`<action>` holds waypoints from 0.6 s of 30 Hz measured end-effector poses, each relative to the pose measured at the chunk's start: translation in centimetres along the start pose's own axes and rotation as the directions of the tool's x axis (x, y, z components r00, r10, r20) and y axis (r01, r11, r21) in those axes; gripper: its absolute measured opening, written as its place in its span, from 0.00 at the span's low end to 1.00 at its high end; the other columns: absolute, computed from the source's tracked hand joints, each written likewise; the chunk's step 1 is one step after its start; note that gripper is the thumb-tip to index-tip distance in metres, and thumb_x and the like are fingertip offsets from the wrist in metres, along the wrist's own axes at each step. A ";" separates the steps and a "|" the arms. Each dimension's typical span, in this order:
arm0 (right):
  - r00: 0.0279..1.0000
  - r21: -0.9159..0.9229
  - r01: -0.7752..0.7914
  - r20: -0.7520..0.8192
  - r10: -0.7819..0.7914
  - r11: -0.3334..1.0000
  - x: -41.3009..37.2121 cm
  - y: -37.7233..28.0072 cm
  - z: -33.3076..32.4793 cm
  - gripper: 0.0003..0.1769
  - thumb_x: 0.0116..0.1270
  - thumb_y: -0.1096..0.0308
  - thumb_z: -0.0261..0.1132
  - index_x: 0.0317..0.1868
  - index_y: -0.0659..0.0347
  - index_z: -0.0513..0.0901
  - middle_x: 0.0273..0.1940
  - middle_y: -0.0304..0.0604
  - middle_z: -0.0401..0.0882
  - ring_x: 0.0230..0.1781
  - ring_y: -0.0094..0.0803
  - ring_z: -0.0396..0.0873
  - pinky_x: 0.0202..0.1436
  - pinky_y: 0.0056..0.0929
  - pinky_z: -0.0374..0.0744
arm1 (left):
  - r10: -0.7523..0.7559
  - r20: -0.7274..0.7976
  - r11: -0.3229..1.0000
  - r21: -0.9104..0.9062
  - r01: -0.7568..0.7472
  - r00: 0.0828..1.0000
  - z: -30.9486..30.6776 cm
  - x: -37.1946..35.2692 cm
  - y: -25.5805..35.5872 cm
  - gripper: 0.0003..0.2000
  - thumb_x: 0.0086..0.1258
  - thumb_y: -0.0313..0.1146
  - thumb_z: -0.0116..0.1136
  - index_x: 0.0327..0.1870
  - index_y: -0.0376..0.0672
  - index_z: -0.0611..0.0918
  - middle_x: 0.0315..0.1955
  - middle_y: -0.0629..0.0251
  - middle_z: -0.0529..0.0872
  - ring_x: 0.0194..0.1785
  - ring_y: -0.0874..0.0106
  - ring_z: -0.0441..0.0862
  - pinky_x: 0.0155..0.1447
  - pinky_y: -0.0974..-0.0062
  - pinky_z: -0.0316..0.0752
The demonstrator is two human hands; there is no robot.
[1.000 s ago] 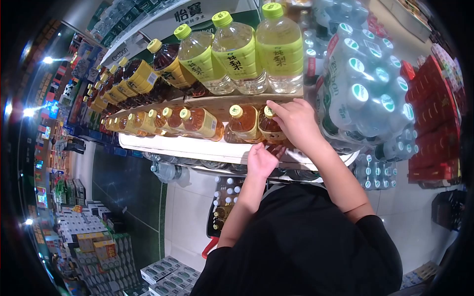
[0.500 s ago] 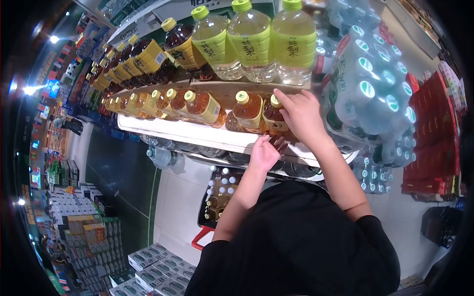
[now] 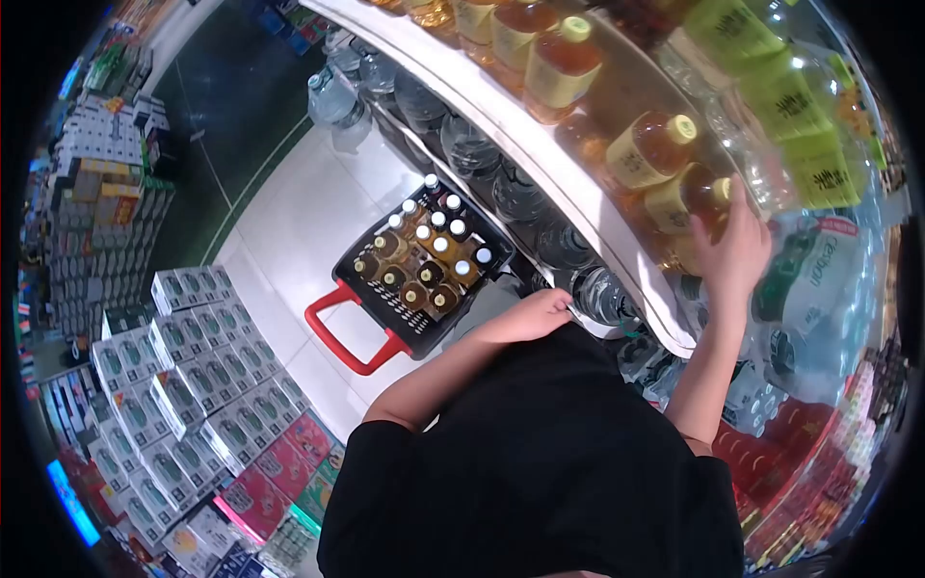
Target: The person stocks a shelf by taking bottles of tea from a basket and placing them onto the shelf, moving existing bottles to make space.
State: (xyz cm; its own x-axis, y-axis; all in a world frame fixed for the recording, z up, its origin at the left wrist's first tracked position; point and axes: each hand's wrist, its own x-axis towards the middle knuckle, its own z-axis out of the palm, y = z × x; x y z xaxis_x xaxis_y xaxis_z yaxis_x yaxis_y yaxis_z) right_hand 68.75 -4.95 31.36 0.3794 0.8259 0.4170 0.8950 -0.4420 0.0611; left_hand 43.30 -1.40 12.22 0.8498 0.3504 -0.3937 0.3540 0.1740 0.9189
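Observation:
My right hand (image 3: 737,252) is at the upper part of an amber drink bottle (image 3: 686,197) on the lower shelf, its fingers closed about the yellow cap and neck. Beside that one stands another amber bottle (image 3: 644,152) with a pale yellow label and cap. My left hand (image 3: 540,315) is in front of my body below the shelf edge, fingers curled, with nothing visible in them. On the floor, a black shopping basket (image 3: 421,339) with a red handle (image 3: 328,332) holds several bottles with white and yellow caps.
Clear bottles with yellow-green labels (image 3: 785,106) stand on the upper tier. Wrapped water packs (image 3: 809,299) are at the right. Large water bottles (image 3: 467,144) sit under the white shelf edge (image 3: 520,125). Stacked grey-and-green cartons (image 3: 198,356) stand on the floor at left.
The view has swung down and left, bringing the whole basket into sight. My left hand has drawn back from the shelf toward my body; my right hand stays at the same bottle.

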 end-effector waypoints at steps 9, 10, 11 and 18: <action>0.999 -0.125 0.007 0.035 -0.002 0.992 0.3 -1.1 0.4 0.42 0.53 0.59 0.72 0.68 0.54 0.64 0.45 0.43 0.81 0.46 0.37 0.79 0.57 0.38 0.69 | -0.592 -0.474 0.628 0.235 0.742 0.652 -7.5 -2.9 -22.3 0.22 0.60 0.43 0.54 0.53 0.39 0.78 0.52 0.50 0.80 0.56 0.55 0.78 0.58 0.59 0.73; 0.999 -0.136 0.017 0.030 -0.013 0.991 0.3 -1.2 0.4 0.42 0.54 0.59 0.71 0.68 0.55 0.64 0.45 0.44 0.81 0.46 0.37 0.79 0.58 0.38 0.69 | -0.655 -0.470 0.557 0.229 0.798 0.592 -7.9 -3.9 -23.1 0.23 0.61 0.43 0.54 0.54 0.40 0.78 0.53 0.50 0.80 0.57 0.56 0.78 0.59 0.60 0.73; 0.999 -0.146 0.023 0.029 -0.019 0.989 0.3 -1.3 0.5 0.41 0.55 0.58 0.71 0.68 0.55 0.63 0.45 0.44 0.81 0.46 0.37 0.79 0.58 0.38 0.69 | -0.678 -0.468 0.528 0.227 0.818 0.567 -7.9 -4.5 -26.7 0.22 0.60 0.42 0.54 0.54 0.38 0.78 0.53 0.49 0.80 0.57 0.57 0.78 0.60 0.62 0.72; 0.999 -0.186 0.026 0.047 -0.017 0.982 0.3 -1.3 0.7 0.41 0.57 0.57 0.69 0.69 0.54 0.62 0.46 0.46 0.81 0.46 0.40 0.79 0.59 0.38 0.69 | -0.669 -0.426 0.658 0.041 0.752 0.609 -8.0 -8.0 -31.7 0.21 0.60 0.40 0.53 0.47 0.31 0.81 0.47 0.43 0.82 0.56 0.55 0.78 0.60 0.64 0.71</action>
State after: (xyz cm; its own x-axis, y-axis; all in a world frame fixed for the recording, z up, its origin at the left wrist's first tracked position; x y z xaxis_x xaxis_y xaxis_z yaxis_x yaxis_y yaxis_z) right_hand 67.87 -3.85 30.75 0.3746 0.8489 0.3729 0.8452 -0.4780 0.2391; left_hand 22.18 -2.31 -13.93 0.1143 0.4885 -0.8650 0.8880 0.3401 0.3094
